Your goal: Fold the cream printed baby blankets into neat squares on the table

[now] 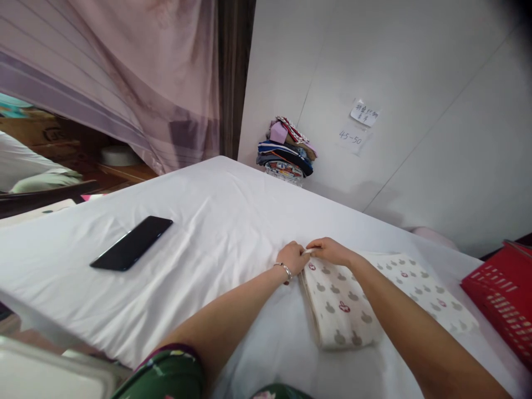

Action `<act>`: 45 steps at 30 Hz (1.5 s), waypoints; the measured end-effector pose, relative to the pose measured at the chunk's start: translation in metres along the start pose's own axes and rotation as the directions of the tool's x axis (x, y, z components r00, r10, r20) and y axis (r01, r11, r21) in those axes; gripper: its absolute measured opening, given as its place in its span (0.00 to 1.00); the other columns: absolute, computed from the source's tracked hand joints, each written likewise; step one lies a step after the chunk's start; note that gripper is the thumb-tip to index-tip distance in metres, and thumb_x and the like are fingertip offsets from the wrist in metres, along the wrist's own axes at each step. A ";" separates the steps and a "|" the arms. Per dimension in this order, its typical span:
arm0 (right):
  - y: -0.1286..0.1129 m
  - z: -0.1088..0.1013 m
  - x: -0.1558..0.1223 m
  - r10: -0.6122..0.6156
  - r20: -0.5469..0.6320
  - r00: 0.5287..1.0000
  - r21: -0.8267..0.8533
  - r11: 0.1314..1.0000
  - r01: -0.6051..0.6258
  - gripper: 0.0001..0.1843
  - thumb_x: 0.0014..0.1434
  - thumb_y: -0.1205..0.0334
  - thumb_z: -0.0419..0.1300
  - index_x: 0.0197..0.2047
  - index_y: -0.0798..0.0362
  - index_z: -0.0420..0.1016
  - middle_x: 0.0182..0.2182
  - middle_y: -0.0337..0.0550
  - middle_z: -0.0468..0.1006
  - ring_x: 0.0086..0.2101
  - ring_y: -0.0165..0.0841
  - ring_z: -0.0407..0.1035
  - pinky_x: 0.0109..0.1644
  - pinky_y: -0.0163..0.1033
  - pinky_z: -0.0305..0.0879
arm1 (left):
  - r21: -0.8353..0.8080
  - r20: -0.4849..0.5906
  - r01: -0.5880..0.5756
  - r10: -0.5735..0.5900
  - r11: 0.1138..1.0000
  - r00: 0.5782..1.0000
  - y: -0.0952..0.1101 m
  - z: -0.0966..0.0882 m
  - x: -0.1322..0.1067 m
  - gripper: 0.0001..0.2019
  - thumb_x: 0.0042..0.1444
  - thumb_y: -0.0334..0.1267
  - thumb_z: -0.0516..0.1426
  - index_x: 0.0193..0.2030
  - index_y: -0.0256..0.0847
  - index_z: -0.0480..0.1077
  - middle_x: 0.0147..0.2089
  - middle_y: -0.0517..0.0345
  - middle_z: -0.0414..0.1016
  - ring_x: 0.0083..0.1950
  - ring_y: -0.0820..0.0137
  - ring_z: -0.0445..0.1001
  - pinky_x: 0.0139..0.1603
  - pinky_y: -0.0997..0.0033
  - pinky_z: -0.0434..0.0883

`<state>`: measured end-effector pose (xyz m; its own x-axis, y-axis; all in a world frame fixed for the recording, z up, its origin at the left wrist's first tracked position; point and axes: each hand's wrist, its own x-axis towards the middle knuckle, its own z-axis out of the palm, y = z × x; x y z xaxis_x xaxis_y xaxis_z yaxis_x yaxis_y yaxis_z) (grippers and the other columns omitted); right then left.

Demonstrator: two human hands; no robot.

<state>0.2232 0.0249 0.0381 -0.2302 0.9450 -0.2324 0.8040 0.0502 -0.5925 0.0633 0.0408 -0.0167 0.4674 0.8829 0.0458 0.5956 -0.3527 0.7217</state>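
Pale wall (419,66) standing at the back, w/ two paper notes (364,113) taped up; stack of folded clothes (286,149) sitting against it. White sheet (199,221) covering the work surface, wrinkling toward the L side, where a phone (132,243) is lying flat, well apart from the work. Red basket (499,299) standing at the far R.

Patterned cloth (344,307) (white, grey + red motifs) is lying on the sheet, right of center, folded in several layers; layers showing along its L side. L hand (293,259), w/ bracelet (285,270) at the wrist, is pinching at the cloth's far L corner. R hand (332,252) is gripping the far edge just beside it, thumb against fingers. Similar print (428,291) is showing beyond the R forearm (401,321); can't tell if same piece, since the arm is hiding the join.

Technique (judgmt): step in hand seems to be handling the far edge/corner. Best: L keeping the corner pinned, R running outward along the edge w/ light, even tension; all layers being caught together, else inner ones are likely slipping. Soft fabric prob. creasing easily, so smoothing from corner outward, not tugging. Wrinkling sheet underneath could be spoiling alignment; flattening it helps.
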 end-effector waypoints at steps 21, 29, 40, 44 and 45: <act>0.051 0.019 -0.044 -0.315 -0.509 0.801 -0.429 0.900 0.080 0.12 0.57 0.68 0.51 0.42 0.51 0.72 0.42 0.45 0.73 0.46 0.35 0.63 0.53 0.43 0.53 | 0.286 -0.054 -0.129 0.151 0.949 0.987 -0.002 0.002 0.000 0.14 0.58 0.39 0.45 0.31 0.37 0.69 0.41 0.51 0.67 0.46 0.66 0.64 0.44 0.68 0.63; 0.112 -0.024 -0.075 0.028 -0.559 0.828 -0.309 0.920 -0.240 0.12 0.56 0.68 0.50 0.37 0.53 0.74 0.37 0.45 0.74 0.40 0.35 0.65 0.48 0.40 0.58 | 0.265 -0.055 -0.118 0.137 0.957 0.989 -0.002 0.002 0.000 0.14 0.58 0.39 0.44 0.30 0.38 0.67 0.42 0.53 0.67 0.46 0.66 0.64 0.43 0.68 0.64; 0.118 -0.029 -0.063 -0.014 -0.460 0.888 -0.337 0.928 -0.160 0.09 0.53 0.69 0.54 0.34 0.53 0.74 0.34 0.45 0.72 0.40 0.35 0.63 0.47 0.38 0.57 | 0.251 -0.057 -0.139 0.158 0.958 0.986 -0.003 0.001 -0.001 0.13 0.58 0.39 0.45 0.29 0.39 0.66 0.42 0.54 0.67 0.46 0.67 0.64 0.45 0.69 0.63; 0.126 -0.033 -0.057 -0.024 -0.485 0.874 -0.299 0.944 -0.140 0.05 0.52 0.69 0.54 0.30 0.53 0.71 0.33 0.43 0.70 0.38 0.33 0.63 0.44 0.37 0.58 | 0.258 -0.045 -0.127 0.144 0.958 0.989 -0.002 0.001 -0.001 0.13 0.58 0.39 0.45 0.29 0.39 0.67 0.42 0.54 0.68 0.46 0.68 0.64 0.45 0.69 0.63; 0.128 -0.034 -0.055 -0.026 -0.490 0.871 -0.295 0.946 -0.137 0.05 0.52 0.68 0.54 0.30 0.53 0.70 0.33 0.43 0.70 0.38 0.33 0.63 0.44 0.37 0.58 | 0.260 -0.042 -0.125 0.141 0.957 0.989 -0.002 0.000 -0.001 0.13 0.58 0.39 0.45 0.29 0.39 0.67 0.42 0.54 0.68 0.46 0.68 0.64 0.45 0.69 0.63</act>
<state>0.3573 -0.0094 0.0007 0.0473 0.9805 0.1910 0.9535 0.0127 -0.3012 0.0620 0.0405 -0.0184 0.5184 0.8368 0.1762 0.6817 -0.5288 0.5057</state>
